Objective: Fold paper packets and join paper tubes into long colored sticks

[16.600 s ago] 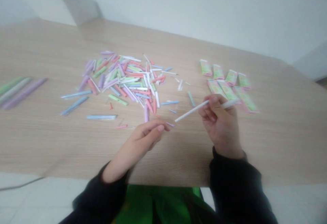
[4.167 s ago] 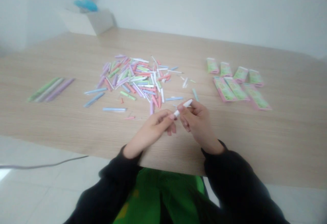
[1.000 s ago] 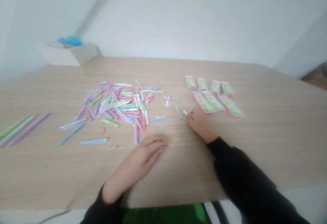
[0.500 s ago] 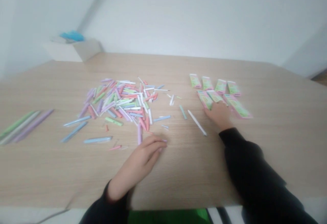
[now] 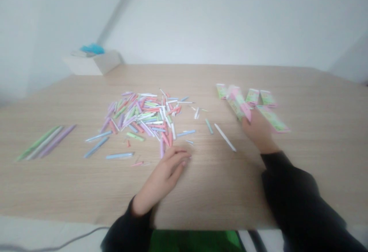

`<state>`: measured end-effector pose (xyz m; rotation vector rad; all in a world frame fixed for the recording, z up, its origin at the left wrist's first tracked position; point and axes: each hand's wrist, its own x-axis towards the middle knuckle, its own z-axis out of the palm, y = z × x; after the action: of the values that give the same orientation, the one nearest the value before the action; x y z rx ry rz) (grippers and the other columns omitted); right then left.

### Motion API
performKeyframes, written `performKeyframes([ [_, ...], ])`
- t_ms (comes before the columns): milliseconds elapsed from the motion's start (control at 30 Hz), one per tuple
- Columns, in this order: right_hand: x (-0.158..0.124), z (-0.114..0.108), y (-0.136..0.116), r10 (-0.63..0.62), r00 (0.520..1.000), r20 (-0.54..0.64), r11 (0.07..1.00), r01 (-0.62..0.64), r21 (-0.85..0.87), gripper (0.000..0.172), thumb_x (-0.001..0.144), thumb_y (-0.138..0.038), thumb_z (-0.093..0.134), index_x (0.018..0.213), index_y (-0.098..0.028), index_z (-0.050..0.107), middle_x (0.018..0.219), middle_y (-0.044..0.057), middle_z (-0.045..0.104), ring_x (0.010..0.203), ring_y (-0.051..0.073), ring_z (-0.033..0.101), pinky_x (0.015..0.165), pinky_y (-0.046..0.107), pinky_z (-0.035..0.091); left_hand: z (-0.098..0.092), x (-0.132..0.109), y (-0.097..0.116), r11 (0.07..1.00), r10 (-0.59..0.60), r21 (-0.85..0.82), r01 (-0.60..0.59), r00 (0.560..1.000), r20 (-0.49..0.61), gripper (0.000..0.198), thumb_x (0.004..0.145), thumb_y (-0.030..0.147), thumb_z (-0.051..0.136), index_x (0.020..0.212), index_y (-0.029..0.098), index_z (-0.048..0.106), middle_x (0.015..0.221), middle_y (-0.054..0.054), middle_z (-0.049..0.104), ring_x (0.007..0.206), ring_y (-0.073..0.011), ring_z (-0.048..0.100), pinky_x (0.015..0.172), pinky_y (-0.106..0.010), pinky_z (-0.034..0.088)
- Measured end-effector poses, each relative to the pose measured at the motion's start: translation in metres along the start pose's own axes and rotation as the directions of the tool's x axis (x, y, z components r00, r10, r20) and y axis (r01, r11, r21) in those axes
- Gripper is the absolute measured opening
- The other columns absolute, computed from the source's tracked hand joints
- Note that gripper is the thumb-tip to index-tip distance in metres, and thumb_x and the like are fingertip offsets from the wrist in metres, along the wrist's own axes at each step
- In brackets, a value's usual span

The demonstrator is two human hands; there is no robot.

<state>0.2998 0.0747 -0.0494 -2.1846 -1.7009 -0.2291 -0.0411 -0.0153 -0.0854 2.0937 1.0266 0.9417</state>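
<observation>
My right hand grips the near end of a flat pink-and-green printed packet, which is tilted up over the spot where other packets lie. Beside that hand, a similar packet lies flat on the table. My left hand rests on the wood with its fingers loosely stretched and close together, and I see nothing held in it. Just beyond its knuckles is a purple pen-like piece, at the near edge of a heap of pastel pen parts. What the parts exactly are is blurred.
Green, white and purple sticks lie side by side at the left. Several blue pieces lie before the heap. A white pen and a short teal piece lie between my hands. A white box stands at the back left.
My right hand has picked up a packet from the near row and tilted it up. My left hand stays in place on the table. The view has shifted slightly.
</observation>
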Motion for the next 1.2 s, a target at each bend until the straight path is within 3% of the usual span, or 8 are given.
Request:
performKeyframes([
  [67, -0.024, -0.019, -0.019, -0.063, 0.993, -0.097, 0.941, 0.091, 0.327, 0.037, 0.100, -0.031, 0.048, 0.127, -0.011, 0.061, 0.123, 0.020, 0.069, 0.113, 0.032, 0.065, 0.092, 0.040, 0.050, -0.001, 0.001, 0.001, 0.997, -0.056, -0.067, 0.048, 0.990, -0.131, 0.031, 0.103, 0.028, 0.053, 0.131, 0.023, 0.063, 0.134, -0.013, 0.066, 0.127, -0.0263, 0.061, 0.113, -0.049, 0.047],
  [167, -0.081, -0.035, -0.059, -0.278, 0.960, -0.028, 0.397, 0.141, 0.907, 0.030, 0.100, -0.043, 0.055, 0.122, -0.024, 0.062, 0.113, 0.009, 0.075, 0.098, 0.026, 0.071, 0.082, 0.038, 0.057, -0.004, 0.000, 0.011, 0.955, -0.125, -0.294, 0.039, 0.952, -0.278, 0.058, 0.098, 0.048, 0.063, 0.150, 0.026, 0.047, 0.147, -0.015, 0.060, 0.132, -0.0299, 0.060, 0.110, -0.050, 0.049],
  [233, -0.120, -0.034, -0.084, -0.541, 0.835, 0.106, 0.226, 0.022, 0.974, 0.024, 0.100, -0.039, 0.058, 0.120, -0.027, 0.065, 0.106, 0.006, 0.077, 0.091, 0.023, 0.073, 0.073, 0.034, 0.059, -0.007, -0.004, 0.023, 0.881, -0.135, -0.472, -0.006, 0.955, -0.266, 0.068, 0.093, 0.059, 0.066, 0.149, 0.025, 0.049, 0.147, -0.016, 0.062, 0.129, -0.0323, 0.064, 0.103, -0.047, 0.055],
  [333, -0.158, -0.025, -0.105, -0.708, 0.693, 0.135, 0.263, 0.081, 0.961, 0.018, 0.097, -0.031, 0.064, 0.114, -0.030, 0.069, 0.104, 0.004, 0.075, 0.098, 0.023, 0.072, 0.087, 0.039, 0.060, -0.011, -0.012, 0.043, 0.756, -0.145, -0.650, 0.081, 0.988, -0.045, 0.054, 0.094, 0.060, 0.064, 0.131, 0.022, 0.067, 0.129, -0.013, 0.074, 0.112, -0.0306, 0.073, 0.096, -0.045, 0.061],
  [433, -0.164, -0.023, -0.104, -0.678, 0.734, 0.032, 0.295, 0.233, 0.927, 0.020, 0.092, -0.027, 0.069, 0.112, -0.029, 0.069, 0.115, 0.005, 0.071, 0.111, 0.024, 0.067, 0.098, 0.041, 0.056, -0.012, -0.020, 0.052, 0.778, -0.155, -0.614, 0.130, 0.988, 0.013, 0.041, 0.095, 0.053, 0.067, 0.119, 0.020, 0.073, 0.118, -0.010, 0.078, 0.111, -0.0288, 0.073, 0.103, -0.046, 0.058],
  [600, -0.145, -0.048, -0.095, -0.472, 0.881, -0.022, 0.370, 0.220, 0.903, 0.019, 0.096, -0.028, 0.067, 0.115, -0.029, 0.065, 0.100, 0.000, 0.067, 0.089, 0.016, 0.063, 0.080, 0.028, 0.052, -0.004, -0.027, 0.041, 0.905, -0.162, -0.411, 0.109, 0.982, -0.095, 0.027, 0.094, 0.035, 0.068, 0.115, 0.019, 0.069, 0.111, -0.008, 0.077, 0.101, -0.0250, 0.072, 0.098, -0.043, 0.059],
  [967, -0.137, -0.061, -0.137, -0.475, 0.850, 0.226, 0.090, -0.209, 0.974, 0.023, 0.082, -0.043, 0.082, 0.087, -0.023, 0.072, 0.075, 0.001, 0.073, 0.067, 0.017, 0.069, 0.065, 0.032, 0.059, 0.006, -0.039, 0.027, 0.947, 0.008, -0.316, -0.048, 0.992, -0.125, 0.047, 0.095, 0.030, 0.063, 0.141, 0.025, 0.056, 0.124, -0.010, 0.073, 0.108, -0.0278, 0.071, 0.099, -0.045, 0.058],
  [1200, -0.129, -0.062, -0.138, -0.467, 0.838, 0.283, 0.063, -0.287, 0.956, 0.021, 0.078, -0.030, 0.085, 0.092, -0.023, 0.072, 0.079, -0.001, 0.070, 0.065, 0.013, 0.066, 0.060, 0.028, 0.057, 0.008, -0.036, 0.028, 0.944, 0.082, -0.303, -0.129, 0.983, -0.165, 0.050, 0.098, 0.028, 0.057, 0.148, 0.025, 0.050, 0.130, -0.011, 0.069, 0.118, -0.0297, 0.068, 0.106, -0.049, 0.054],
])
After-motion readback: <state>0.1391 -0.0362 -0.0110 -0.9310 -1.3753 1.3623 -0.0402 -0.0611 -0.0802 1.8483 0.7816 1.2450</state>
